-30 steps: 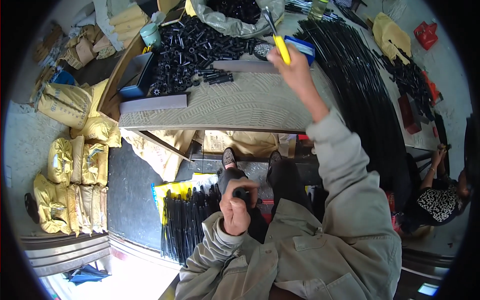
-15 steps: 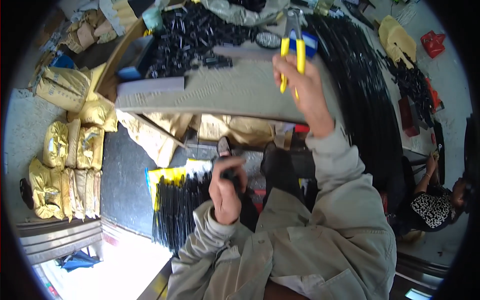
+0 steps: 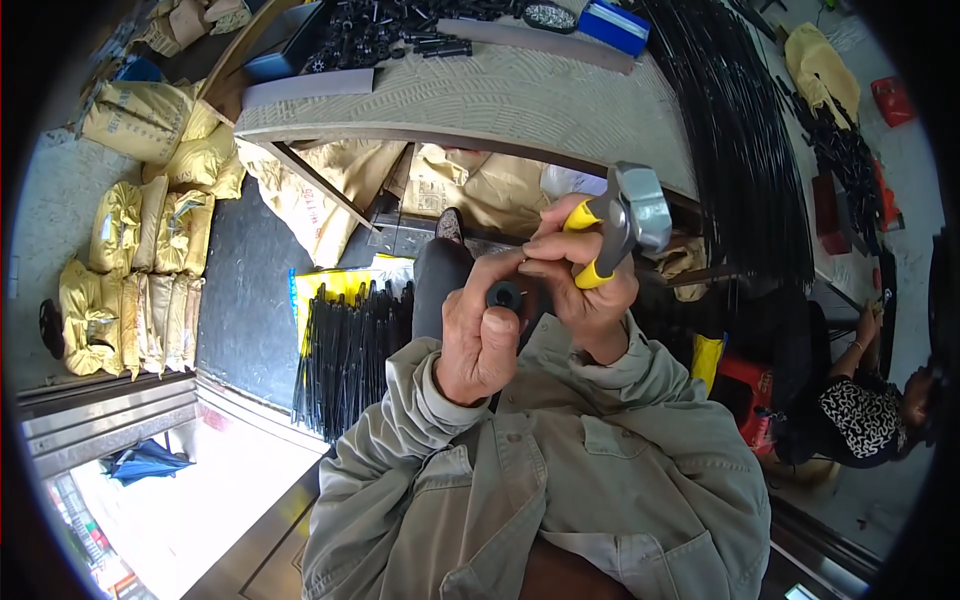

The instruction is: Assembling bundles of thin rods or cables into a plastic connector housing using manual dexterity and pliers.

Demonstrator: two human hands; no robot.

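Note:
My left hand (image 3: 470, 345) is closed around a short black tube-shaped part (image 3: 505, 295), its round hollow end facing up. My right hand (image 3: 597, 308) grips pliers with yellow handles (image 3: 593, 275), and their metal head (image 3: 645, 210) points away to the right. The thumb and forefinger of that hand also pinch together, meeting my left fingertips above the black part. Something tiny and thin seems to be between the fingertips, too small to name. Both hands are held close together over my lap.
Ahead stands a worktable (image 3: 480, 100) with a pile of small black parts (image 3: 400, 25), a blue box (image 3: 614, 27) and long black rods (image 3: 735, 130). More black rods (image 3: 350, 350) stand at my left. Yellow sacks (image 3: 150, 275) are stacked further left. Another person (image 3: 860, 410) sits at the right.
My right hand has come down from the table with the pliers, which have turned in the grip. My left hand has moved up and right, and the hands now meet. The view has tilted down.

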